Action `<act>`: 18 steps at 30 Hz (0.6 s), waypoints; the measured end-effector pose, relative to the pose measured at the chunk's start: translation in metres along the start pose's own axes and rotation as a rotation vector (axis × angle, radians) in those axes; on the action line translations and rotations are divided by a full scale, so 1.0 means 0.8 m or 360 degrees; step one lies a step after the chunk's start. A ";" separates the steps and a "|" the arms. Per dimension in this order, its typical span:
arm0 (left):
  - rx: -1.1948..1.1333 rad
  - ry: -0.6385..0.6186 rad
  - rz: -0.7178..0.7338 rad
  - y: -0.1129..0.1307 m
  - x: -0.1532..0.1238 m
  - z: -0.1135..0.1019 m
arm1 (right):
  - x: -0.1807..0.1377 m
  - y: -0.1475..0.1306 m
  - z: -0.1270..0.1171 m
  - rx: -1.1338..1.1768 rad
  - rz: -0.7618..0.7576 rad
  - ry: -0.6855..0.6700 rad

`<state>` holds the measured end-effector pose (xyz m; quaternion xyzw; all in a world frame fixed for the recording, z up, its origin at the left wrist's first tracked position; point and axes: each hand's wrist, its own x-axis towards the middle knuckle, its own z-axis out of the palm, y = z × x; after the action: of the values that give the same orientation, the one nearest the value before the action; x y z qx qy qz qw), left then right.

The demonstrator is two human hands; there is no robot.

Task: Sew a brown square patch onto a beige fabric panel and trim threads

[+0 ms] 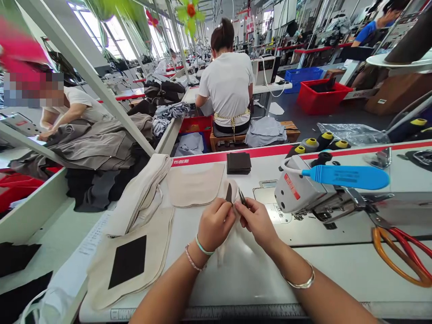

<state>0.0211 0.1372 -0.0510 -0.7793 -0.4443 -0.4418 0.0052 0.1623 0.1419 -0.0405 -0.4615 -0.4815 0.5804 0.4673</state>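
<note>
Where hands meet, pale fabric, held between

Bright windows, dark floor

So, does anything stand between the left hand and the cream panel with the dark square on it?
Nothing visible: between the left hand and the right edge of the cream panel, only white tabletop shows.
</note>
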 end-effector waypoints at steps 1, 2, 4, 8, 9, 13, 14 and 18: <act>-0.0014 -0.0019 -0.0015 0.001 -0.001 0.002 | 0.001 0.002 -0.002 -0.0011 -0.0015 0.0022; -0.0032 -0.0043 -0.0031 0.003 -0.002 0.004 | 0.000 0.003 -0.005 -0.0025 -0.0032 0.0045; -0.0082 -0.0100 -0.0070 0.009 -0.004 0.007 | -0.002 0.007 -0.009 -0.0062 -0.0073 0.0097; -0.0178 -0.0160 -0.0199 0.017 -0.007 0.011 | -0.009 0.015 -0.012 -0.0134 -0.0170 0.0218; -0.0189 -0.0158 -0.0239 0.018 -0.007 0.011 | -0.010 0.016 -0.011 -0.0140 -0.0190 0.0241; -0.0197 -0.0150 -0.0358 0.015 -0.007 0.009 | -0.012 0.017 -0.006 -0.0113 -0.0217 0.0270; -0.0195 -0.0148 -0.0372 0.015 -0.007 0.009 | -0.012 0.017 -0.005 -0.0101 -0.0213 0.0271; -0.0195 -0.0151 -0.0395 0.014 -0.007 0.007 | -0.013 0.014 -0.003 -0.0071 -0.0194 0.0317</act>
<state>0.0316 0.1287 -0.0543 -0.7373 -0.5092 -0.4281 -0.1180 0.1652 0.1306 -0.0513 -0.4968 -0.4727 0.4914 0.5369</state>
